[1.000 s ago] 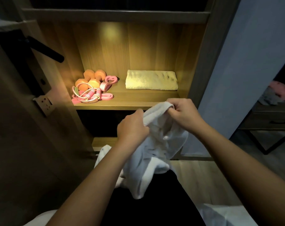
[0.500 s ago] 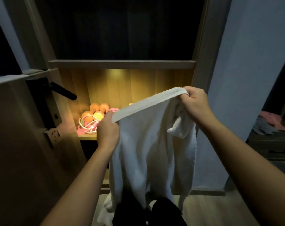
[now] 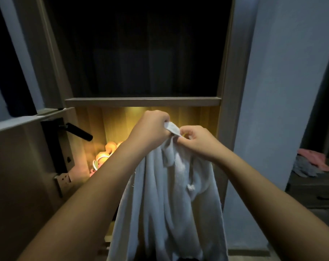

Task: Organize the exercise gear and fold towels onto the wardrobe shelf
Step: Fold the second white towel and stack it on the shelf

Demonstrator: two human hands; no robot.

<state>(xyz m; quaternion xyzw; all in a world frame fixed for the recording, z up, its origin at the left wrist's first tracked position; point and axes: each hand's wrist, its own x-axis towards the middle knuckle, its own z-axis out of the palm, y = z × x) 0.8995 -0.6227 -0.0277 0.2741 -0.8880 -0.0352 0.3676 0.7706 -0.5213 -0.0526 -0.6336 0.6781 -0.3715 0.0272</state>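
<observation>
A white towel (image 3: 167, 200) hangs in long folds in front of the lit wardrobe shelf (image 3: 143, 101). My left hand (image 3: 150, 129) grips the towel's top edge in a fist. Right beside it, my right hand (image 3: 197, 142) pinches the same top edge, so both hands meet at one bunched corner. Orange and pink exercise gear (image 3: 105, 155) lies at the left of the lit shelf, partly hidden by my left forearm. The folded yellow towel seen earlier is hidden behind the hanging towel.
An open door with a black lever handle (image 3: 79, 131) stands at the left, close to my left arm. A pale wall (image 3: 273, 110) borders the wardrobe on the right. Pink and grey cloths (image 3: 310, 163) lie on a dark cabinet at far right.
The towel was lifted from waist height and spread wide between my hands. Now my hands have come together, bringing its top corners side by side, and the towel hangs narrower.
</observation>
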